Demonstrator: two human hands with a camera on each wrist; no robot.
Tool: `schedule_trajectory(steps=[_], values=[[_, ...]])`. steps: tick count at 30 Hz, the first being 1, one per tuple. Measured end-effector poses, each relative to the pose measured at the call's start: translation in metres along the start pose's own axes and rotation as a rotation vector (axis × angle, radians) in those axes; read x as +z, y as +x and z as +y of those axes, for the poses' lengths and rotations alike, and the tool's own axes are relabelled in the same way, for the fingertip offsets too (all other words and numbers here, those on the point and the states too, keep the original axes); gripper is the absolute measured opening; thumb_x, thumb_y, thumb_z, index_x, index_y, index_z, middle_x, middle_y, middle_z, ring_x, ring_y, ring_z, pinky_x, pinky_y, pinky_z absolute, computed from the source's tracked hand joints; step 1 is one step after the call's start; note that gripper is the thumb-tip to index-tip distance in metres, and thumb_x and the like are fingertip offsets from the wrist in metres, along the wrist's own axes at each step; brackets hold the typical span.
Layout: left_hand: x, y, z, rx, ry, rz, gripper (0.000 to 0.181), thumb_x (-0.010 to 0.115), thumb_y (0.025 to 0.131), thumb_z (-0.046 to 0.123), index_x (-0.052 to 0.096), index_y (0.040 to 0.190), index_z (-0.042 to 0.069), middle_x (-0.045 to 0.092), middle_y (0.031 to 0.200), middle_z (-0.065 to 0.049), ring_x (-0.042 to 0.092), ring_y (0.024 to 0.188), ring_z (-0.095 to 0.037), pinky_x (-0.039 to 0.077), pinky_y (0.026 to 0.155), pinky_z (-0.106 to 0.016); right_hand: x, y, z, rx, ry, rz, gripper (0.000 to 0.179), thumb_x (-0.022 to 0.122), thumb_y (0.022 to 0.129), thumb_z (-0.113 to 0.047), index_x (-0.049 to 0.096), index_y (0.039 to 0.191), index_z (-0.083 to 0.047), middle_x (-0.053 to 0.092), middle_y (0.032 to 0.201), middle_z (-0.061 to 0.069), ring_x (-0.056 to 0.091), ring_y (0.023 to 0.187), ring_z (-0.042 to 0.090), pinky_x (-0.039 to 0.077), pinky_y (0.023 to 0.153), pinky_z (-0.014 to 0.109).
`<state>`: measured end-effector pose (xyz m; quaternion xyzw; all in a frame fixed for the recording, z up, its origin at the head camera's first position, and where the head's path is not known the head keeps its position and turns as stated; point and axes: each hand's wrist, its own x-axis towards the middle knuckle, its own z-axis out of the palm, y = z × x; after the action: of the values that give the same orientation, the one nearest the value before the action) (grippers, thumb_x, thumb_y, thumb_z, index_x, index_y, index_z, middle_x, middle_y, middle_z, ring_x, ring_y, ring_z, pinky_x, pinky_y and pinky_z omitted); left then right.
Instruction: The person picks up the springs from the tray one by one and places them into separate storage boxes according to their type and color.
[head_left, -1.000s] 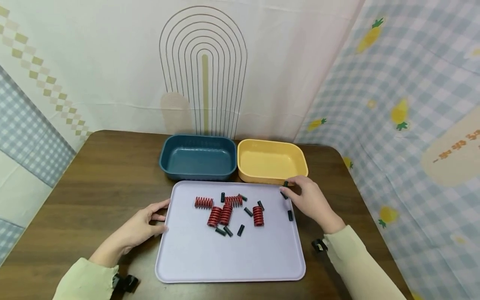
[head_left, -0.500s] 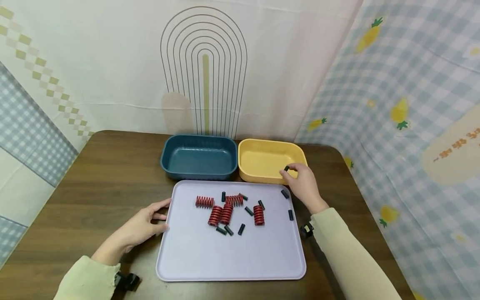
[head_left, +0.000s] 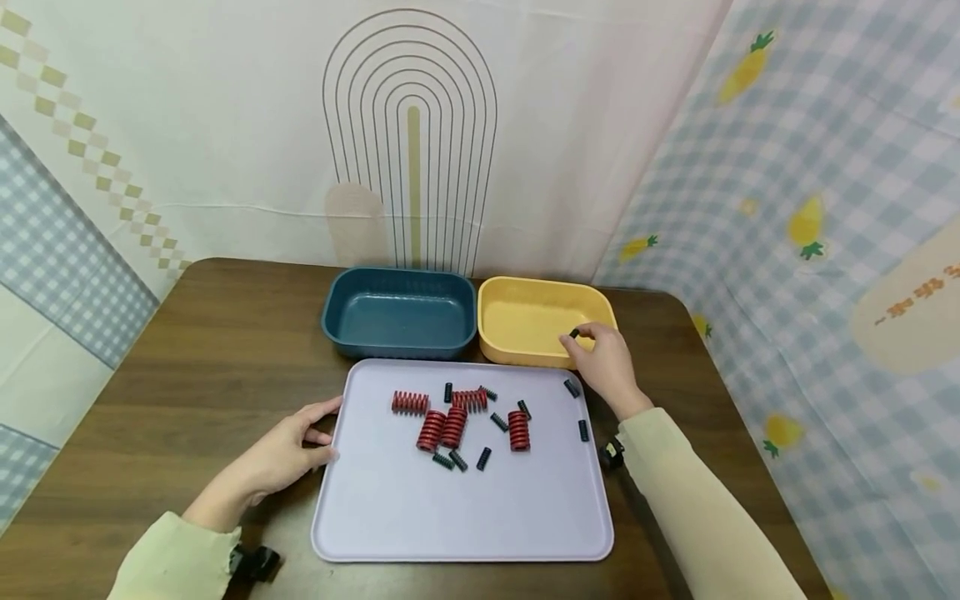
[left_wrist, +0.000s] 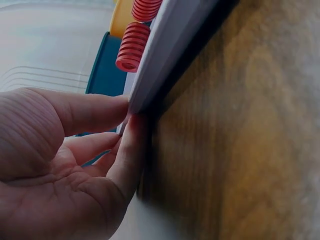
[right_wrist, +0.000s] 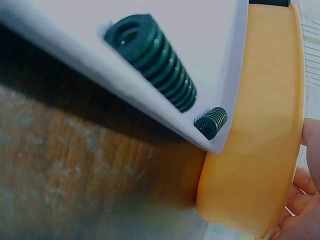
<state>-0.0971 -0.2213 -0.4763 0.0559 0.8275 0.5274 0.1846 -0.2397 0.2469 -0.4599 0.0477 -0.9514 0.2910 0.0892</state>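
My right hand [head_left: 609, 367] pinches a small dark green spring [head_left: 574, 332] between thumb and fingers, over the near right rim of the yellow bin [head_left: 517, 353]. In the right wrist view that hand shows only partly, at the bin's edge, and its spring is hidden. Two green springs lie at the tray's right side, the nearer one [right_wrist: 155, 62] large in that view. With thumb and fingers, my left hand [head_left: 281, 454] grips the left rim of the pale lilac tray [head_left: 465, 517]. Red springs [head_left: 410, 402] and more green springs [head_left: 484, 458] lie scattered on the tray.
A dark blue bin [head_left: 397, 344] stands left of the yellow one, both just behind the tray on the wooden table [head_left: 225, 350]. Patterned cloths [head_left: 247, 125] hang behind and to the sides. A dark device [head_left: 255, 565] sits at each wrist.
My right hand has lifted the green spring from the tray's far right corner up and forward to the yellow bin's rim. My left hand stays at the tray's edge.
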Motion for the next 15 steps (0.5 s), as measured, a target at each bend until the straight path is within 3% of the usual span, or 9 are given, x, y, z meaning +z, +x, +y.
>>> schedule_trajectory(steps=[15], values=[[0.002,0.0022,0.0049,0.012,0.054,0.013,0.073,0.066,0.086,-0.004,0.033,0.15,0.002,0.036,0.142,-0.02,0.055,0.099,-0.025,0.051,0.072,-0.027,-0.0029,0.0,0.0016,-0.02,0.007,0.001,0.046,0.065,0.093,-0.038,0.065,0.116,0.002,0.062,0.118,0.021,0.056,0.11,0.037,0.044,0.092,0.053]])
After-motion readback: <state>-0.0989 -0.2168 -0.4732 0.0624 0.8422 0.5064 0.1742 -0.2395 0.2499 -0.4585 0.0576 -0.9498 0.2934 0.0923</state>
